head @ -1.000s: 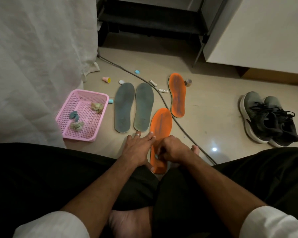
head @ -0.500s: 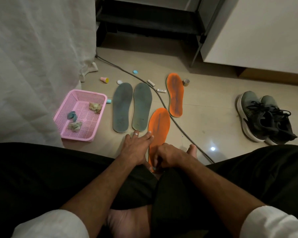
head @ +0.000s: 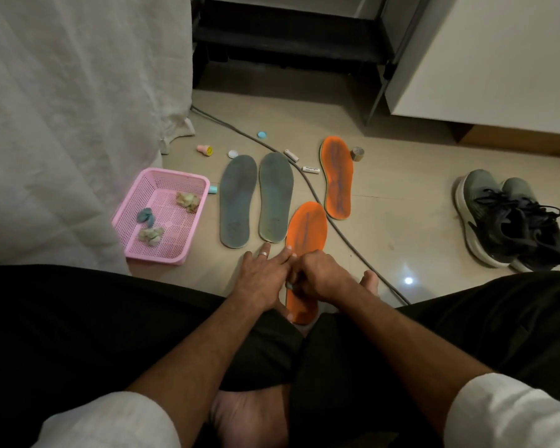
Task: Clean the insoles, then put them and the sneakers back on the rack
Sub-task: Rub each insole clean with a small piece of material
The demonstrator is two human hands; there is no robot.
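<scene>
The near orange insole (head: 306,236) lay lengthwise, toe pointing away, under the flat left hand (head: 262,279) and the right hand (head: 319,275), curled around something small.

Beige tiled floor (head: 401,221) with a light glare (head: 408,280); white cloth (head: 78,108) at left, white cabinet (head: 498,59) at right, dark rack (head: 291,37) behind.

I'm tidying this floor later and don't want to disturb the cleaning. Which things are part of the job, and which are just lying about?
Part of the job:
- near orange insole, under both hands
- far orange insole
- two grey insoles
- sneakers
- rack

Lying about:
- pink basket holding crumpled wads
- cable
- small caps
- white tubes
</scene>
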